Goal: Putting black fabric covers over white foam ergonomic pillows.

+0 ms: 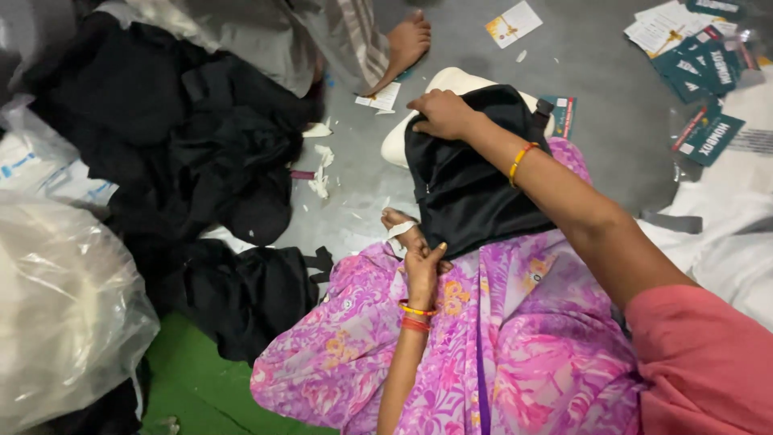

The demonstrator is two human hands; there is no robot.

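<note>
A black fabric piece (471, 181) lies over a white foam form (451, 80) on my lap, which is draped in pink floral cloth (499, 354). My right hand (441, 114) presses on the far top edge of the black fabric, fingers curled over it. The near lower edge of the same fabric is pinched in my left hand (423, 270), close to my lap. Both wrists carry orange bangles. My bare foot (398, 219) with a white strip on it shows just left of the fabric.
A heap of black garments (193, 137) covers the floor at left, with clear plastic bags (60, 314) beside it. Another person's bare foot (407, 40) is at the top. Teal printed cards (704, 68) and white bags lie at right. Paper scraps dot the grey floor.
</note>
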